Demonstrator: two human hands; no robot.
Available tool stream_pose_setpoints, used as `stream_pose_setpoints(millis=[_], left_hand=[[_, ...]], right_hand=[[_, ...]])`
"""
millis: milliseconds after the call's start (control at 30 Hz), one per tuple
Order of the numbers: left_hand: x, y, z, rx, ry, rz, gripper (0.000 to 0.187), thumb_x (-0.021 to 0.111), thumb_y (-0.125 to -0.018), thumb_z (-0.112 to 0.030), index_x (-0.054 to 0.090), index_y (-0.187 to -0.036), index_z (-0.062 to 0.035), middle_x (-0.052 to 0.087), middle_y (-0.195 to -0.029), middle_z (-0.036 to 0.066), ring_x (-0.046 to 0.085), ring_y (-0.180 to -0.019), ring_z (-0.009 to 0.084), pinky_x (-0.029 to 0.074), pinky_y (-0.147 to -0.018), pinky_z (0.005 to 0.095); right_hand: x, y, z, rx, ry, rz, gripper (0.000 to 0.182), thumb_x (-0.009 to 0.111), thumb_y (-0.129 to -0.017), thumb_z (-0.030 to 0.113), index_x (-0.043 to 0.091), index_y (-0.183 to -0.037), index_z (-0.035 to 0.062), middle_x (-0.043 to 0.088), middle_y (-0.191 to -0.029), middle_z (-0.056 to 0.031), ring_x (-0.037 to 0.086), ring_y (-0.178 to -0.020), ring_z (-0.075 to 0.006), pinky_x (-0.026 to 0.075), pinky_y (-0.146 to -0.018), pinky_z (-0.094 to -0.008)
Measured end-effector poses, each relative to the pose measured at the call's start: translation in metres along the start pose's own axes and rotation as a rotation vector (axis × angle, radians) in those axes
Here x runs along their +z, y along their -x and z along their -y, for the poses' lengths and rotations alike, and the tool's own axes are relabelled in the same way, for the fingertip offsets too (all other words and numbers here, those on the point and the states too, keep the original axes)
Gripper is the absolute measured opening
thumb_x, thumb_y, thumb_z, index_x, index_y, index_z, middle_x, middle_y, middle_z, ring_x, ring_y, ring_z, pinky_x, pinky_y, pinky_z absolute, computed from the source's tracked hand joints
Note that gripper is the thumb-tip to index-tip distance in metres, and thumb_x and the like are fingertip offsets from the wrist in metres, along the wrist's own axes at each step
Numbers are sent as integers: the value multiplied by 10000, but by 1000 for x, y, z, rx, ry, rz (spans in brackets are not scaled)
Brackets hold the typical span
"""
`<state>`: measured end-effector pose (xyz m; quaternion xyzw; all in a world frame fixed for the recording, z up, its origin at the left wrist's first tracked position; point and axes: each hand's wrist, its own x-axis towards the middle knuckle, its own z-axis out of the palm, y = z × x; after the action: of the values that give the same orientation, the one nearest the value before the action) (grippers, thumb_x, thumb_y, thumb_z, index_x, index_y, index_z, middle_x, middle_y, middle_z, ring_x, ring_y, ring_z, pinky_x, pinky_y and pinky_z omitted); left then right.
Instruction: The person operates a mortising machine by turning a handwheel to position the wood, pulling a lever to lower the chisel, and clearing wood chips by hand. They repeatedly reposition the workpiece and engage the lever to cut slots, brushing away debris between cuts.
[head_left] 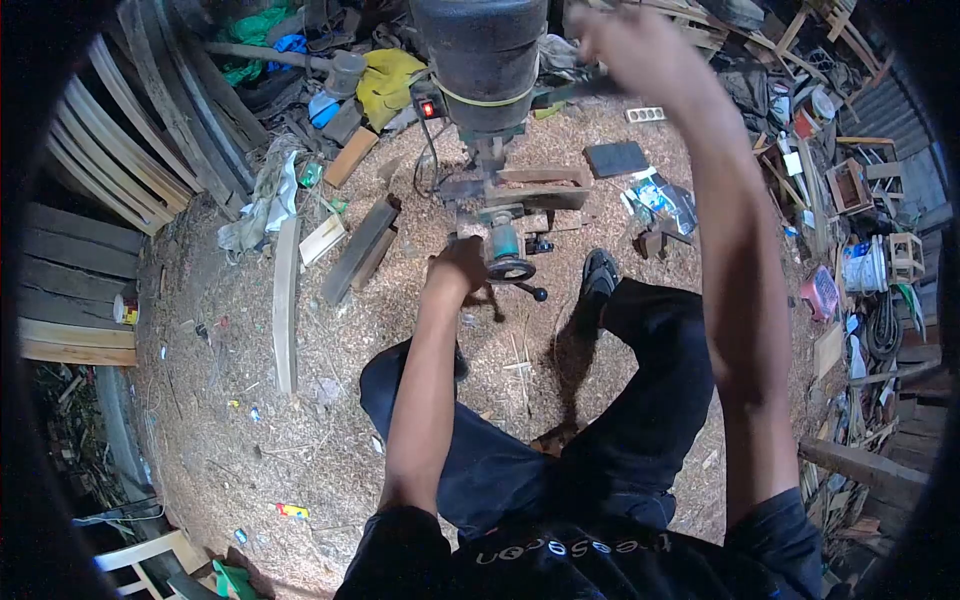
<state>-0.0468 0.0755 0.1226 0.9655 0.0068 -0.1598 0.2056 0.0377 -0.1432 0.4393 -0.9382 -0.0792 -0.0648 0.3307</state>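
Observation:
In front of my seated body stands a machine with a dark drum-shaped head (pixel 482 70), yellowish cord round it and a lit red switch (pixel 428 109). My left hand (pixel 460 264) is closed at the left side of its green fitting (pixel 504 240), just left of a black handwheel (pixel 511 270); what the fingers grip is hidden. A lever with a black ball knob (pixel 540 294) sticks out below the wheel. Raised beside the head's upper right is my right hand (pixel 622 42), its fingers blurred. A wooden piece (pixel 545 195) with shavings on it lies across the machine's table.
Wood shavings (pixel 320 450) cover the floor. Left of the machine lie dark timber blocks (pixel 362 250) and a long board (pixel 286 305). Curved slats (pixel 120 160) lean at the far left. A power strip (pixel 645 115) and a dark flat block (pixel 616 158) lie to the right.

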Motion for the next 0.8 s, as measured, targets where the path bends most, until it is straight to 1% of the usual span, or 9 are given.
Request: stream_pose_setpoints(millis=[33,133,233,267,333,533,567,667,800], left_hand=[[-24,9,-16,-72,-38,60,407,533,-868,-175,555,-1264,-84,624,-1243,204,600,-1155,376,447,-1008,491],[-41,13,-20,-82,-26,32,473,518,-905,-193,521,-1365,-82,588,-1293,218,576,-1172,383,470,-995,455],[-58,21,-29,-86,58,-75,421,543,-860,-143,579,-1270,-56,630,-1190,250,607,-1116,389,476,-967,469],[-61,20,-31,-84,73,-106,401,553,-846,-136,594,-1235,-49,642,-1162,251,617,-1096,392,480,-957,475],[-58,15,-27,-89,115,-139,407,538,-856,-127,597,-1243,-17,632,-1175,262,605,-1107,402,468,-975,469],[-69,18,-30,-121,118,-114,441,535,-871,-135,562,-1290,1,606,-1224,273,580,-1152,404,448,-998,466],[-70,18,-30,-115,126,-119,438,536,-873,-139,561,-1287,3,608,-1221,273,580,-1150,407,447,-997,470],[-68,17,-27,-98,140,-147,425,541,-874,-142,562,-1272,5,613,-1208,272,583,-1141,411,447,-993,478],[-71,24,-31,-81,157,-192,404,550,-871,-137,573,-1252,-4,619,-1191,273,588,-1126,413,449,-980,492]], right_hand=[[-28,10,49,102,-210,72,328,485,-999,257,591,-816,5,599,-727,-80,569,-707,-157,464,-622,-287],[-20,-53,39,-157,-460,-228,329,440,-1035,266,589,-887,13,629,-809,-108,600,-753,-179,497,-649,-315],[15,-114,19,-443,-665,-597,266,437,-1039,232,576,-946,24,632,-845,-110,599,-758,-191,496,-667,-326],[31,-129,9,-623,-593,-711,182,442,-1030,165,504,-1135,29,627,-871,-122,607,-784,-215,497,-714,-346],[44,-165,1,-810,-566,-765,328,441,-1008,96,357,-1320,44,631,-892,-166,629,-848,-287,493,-773,-384],[38,-232,-7,-696,-270,-664,471,456,-980,111,249,-1394,22,626,-1004,-339,626,-960,-496,494,-823,-477],[35,-237,-9,-538,-237,-543,570,472,-986,182,176,-1441,6,625,-992,-373,623,-939,-527,494,-817,-512],[41,-269,-15,-404,-65,-510,693,474,-992,230,55,-1496,7,632,-972,-378,621,-937,-534,491,-817,-527],[50,-303,-23,-444,-117,-497,781,483,-990,248,-48,-1517,25,642,-1015,-356,626,-958,-516,497,-836,-508]])
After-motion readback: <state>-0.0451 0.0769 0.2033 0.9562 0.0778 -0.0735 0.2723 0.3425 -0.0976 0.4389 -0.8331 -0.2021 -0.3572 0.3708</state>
